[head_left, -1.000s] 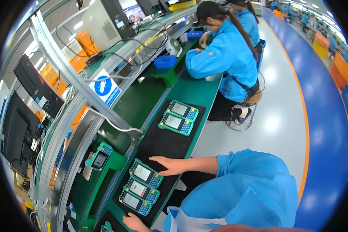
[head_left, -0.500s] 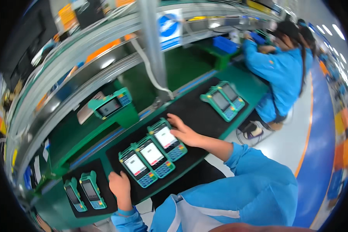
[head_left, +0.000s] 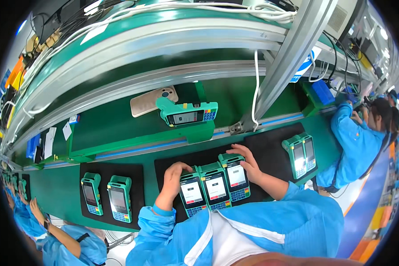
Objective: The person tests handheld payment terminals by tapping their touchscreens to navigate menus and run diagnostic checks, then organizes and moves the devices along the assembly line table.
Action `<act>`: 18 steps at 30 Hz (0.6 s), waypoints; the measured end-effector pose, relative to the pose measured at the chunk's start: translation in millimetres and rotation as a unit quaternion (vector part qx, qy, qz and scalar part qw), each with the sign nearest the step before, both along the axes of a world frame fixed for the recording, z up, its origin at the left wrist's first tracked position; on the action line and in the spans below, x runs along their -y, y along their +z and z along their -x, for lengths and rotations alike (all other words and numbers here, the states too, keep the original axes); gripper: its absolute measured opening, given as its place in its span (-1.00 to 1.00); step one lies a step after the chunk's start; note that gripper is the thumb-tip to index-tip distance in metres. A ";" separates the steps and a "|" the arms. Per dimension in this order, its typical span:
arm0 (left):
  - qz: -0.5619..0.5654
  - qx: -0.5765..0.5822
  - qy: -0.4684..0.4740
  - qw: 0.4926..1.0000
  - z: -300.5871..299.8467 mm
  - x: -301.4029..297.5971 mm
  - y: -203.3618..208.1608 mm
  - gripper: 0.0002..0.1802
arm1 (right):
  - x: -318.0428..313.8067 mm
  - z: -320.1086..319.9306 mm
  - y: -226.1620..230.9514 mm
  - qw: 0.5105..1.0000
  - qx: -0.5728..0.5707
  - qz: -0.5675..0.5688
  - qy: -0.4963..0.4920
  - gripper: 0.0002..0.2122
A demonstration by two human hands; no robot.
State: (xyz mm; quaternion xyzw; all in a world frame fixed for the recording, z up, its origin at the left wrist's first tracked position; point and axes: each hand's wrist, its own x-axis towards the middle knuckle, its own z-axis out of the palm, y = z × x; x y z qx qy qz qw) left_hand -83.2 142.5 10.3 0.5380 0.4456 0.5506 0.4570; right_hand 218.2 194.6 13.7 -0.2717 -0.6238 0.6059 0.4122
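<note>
Three green handheld payment terminals with lit white screens stand side by side in front of me on a black mat [head_left: 164,165]. My left hand [head_left: 174,178] curls over the top left corner of the left terminal [head_left: 192,193]. At the other end, my right hand [head_left: 249,165] wraps the upper right corner of the right terminal [head_left: 236,175], fingers behind its top and thumb by its side. Between them is the middle terminal [head_left: 215,186], touched by neither hand. My jacket hides the lower part of the left keypad.
Dark-screened terminals [head_left: 119,197] lie on a mat to the left; two more [head_left: 299,155] lie at right. A terminal on its side [head_left: 188,114] and a phone [head_left: 153,101] rest on the shelf. A metal post [head_left: 281,66] rises behind. Co-workers [head_left: 357,142] sit on both sides.
My view has swung left and levelled. My left hand has come from beside the row onto the left terminal, and the three terminals stand closer together. My right hand stays at the right one.
</note>
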 end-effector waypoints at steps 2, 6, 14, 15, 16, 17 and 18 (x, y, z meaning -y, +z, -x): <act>-0.004 0.007 0.033 0.999 5.8 2.4 -6.2 -0.38 | -4.6 0.9 -6.4 0.999 -0.024 -0.008 0.021 -0.35; -0.054 -0.061 0.102 0.991 9.6 2.4 -20.9 -0.20 | -8.9 1.1 -20.0 0.994 0.015 -0.106 -0.021 -0.41; -0.147 -0.079 0.066 0.984 3.9 15.5 -16.6 -0.61 | 9.0 2.9 -15.4 0.948 0.095 -0.284 -0.103 -0.38; -0.151 -0.100 0.069 0.981 2.4 21.6 -15.7 -0.67 | 10.5 5.2 -15.3 0.938 0.104 -0.311 -0.110 -0.37; -0.145 -0.142 0.081 0.976 -1.6 25.2 -11.9 -0.70 | 7.5 2.6 -11.5 0.936 0.100 -0.318 -0.114 -0.38; -0.171 -0.180 0.080 0.965 -2.8 31.1 -10.3 -0.70 | 6.6 2.0 -10.5 0.942 0.098 -0.307 -0.098 -0.39; -0.150 -0.144 0.069 0.976 -3.7 37.5 -9.6 -0.64 | 7.0 2.2 -10.8 0.947 0.092 -0.295 -0.090 -0.39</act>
